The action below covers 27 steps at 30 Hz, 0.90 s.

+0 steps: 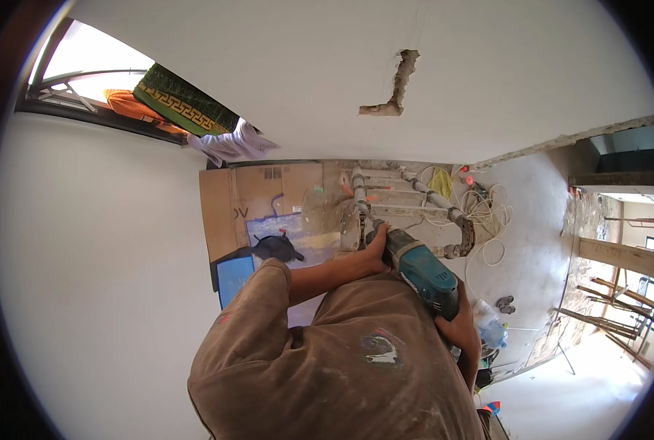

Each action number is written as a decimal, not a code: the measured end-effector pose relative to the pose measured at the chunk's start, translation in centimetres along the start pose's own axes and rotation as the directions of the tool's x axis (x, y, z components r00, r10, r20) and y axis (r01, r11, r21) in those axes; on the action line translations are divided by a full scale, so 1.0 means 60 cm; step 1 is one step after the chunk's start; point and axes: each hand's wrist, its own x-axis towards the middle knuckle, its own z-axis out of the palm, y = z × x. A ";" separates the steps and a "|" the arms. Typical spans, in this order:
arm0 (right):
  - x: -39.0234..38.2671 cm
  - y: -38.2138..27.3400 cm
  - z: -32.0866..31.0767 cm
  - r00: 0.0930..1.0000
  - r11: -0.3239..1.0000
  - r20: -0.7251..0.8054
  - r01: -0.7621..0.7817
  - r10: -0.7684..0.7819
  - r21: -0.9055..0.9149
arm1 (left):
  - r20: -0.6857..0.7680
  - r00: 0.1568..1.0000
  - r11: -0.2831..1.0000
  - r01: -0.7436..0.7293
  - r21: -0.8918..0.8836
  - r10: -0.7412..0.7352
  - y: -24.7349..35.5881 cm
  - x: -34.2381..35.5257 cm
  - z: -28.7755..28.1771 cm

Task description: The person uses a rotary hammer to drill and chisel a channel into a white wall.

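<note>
If the bit catches in what lies ahead of it, we think the drill (pixel 424 273) could twist hard, since its nose points into the narrow gap beside the ladder-like frame (pixel 438 199); whether the tip touches anything, we cannot tell. The looped white cable (pixel 497 220) near our right side could snag or trip us if we stepped across it, and our loose shirt (pixel 374 345), pressed close behind the drill, could be rubbed by it. The drill slants across our front, nose forward and to the left, rear back and to the right. Our left grip (pixel 378 248) clasps it near the nose, forearm reaching across from the left. Our right grip (pixel 454 328) grasps its rear, fingers mostly hidden, elbow bent close to our side.
</note>
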 end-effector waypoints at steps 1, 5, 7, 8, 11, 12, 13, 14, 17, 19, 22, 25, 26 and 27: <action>0.000 -0.007 -0.001 1.000 1.000 0.000 -0.018 0.018 -0.011 | 0.009 1.000 1.000 0.007 -0.014 -0.007 0.000 0.011 -0.006; 0.003 -0.005 -0.003 1.000 0.999 0.000 -0.028 0.028 -0.015 | -0.028 0.999 0.999 -0.022 0.027 0.023 0.001 -0.013 0.011; 0.005 -0.002 -0.002 0.998 0.998 0.004 -0.068 0.068 -0.016 | 0.106 0.994 0.999 0.023 -0.027 -0.020 0.000 -0.022 0.015; 0.006 -0.001 -0.001 0.996 0.996 0.008 -0.084 0.084 -0.021 | 0.072 0.997 1.000 0.004 -0.020 -0.002 -0.002 -0.012 0.010; 0.007 -0.004 -0.003 0.997 0.993 0.006 -0.081 0.081 -0.084 | -0.004 0.999 0.999 -0.034 -0.011 0.034 -0.004 0.009 0.003; 0.007 -0.001 -0.004 0.997 0.995 0.007 -0.076 0.077 -0.071 | -0.015 0.999 0.999 -0.035 -0.019 0.035 -0.005 -0.007 0.016; 0.007 0.003 -0.004 0.997 0.996 0.008 -0.072 0.073 -0.057 | -0.026 0.999 0.999 -0.037 -0.026 0.036 -0.004 -0.016 0.023; 0.007 0.005 -0.005 0.998 0.996 0.008 -0.069 0.070 -0.047 | -0.015 0.999 0.999 -0.034 -0.029 0.033 -0.005 -0.009 0.019; 0.010 0.001 -0.005 0.996 0.994 0.011 -0.084 0.085 -0.066 | 0.001 1.000 0.999 -0.021 -0.042 0.021 -0.004 0.007 0.009; 0.011 0.003 -0.004 0.996 0.994 0.008 -0.091 0.091 -0.055 | -0.008 1.000 0.998 -0.009 -0.061 0.008 -0.004 0.005 0.013; 0.012 0.009 -0.007 0.996 0.996 0.017 -0.082 0.083 -0.035 | -0.056 0.997 0.999 -0.046 -0.016 0.045 -0.002 -0.012 0.024; 0.012 0.018 -0.008 0.998 0.997 0.015 -0.068 0.068 -0.030 | -0.042 0.999 0.998 -0.003 -0.063 0.000 0.001 -0.039 0.038; 0.011 0.019 -0.008 0.998 0.998 0.015 -0.060 0.061 -0.033 | -0.030 1.000 0.999 -0.007 -0.049 0.006 0.001 -0.036 0.034; 0.011 0.017 -0.008 0.997 0.997 0.016 -0.069 0.069 -0.043 | -0.018 1.000 0.999 -0.012 -0.036 0.011 0.001 -0.031 0.029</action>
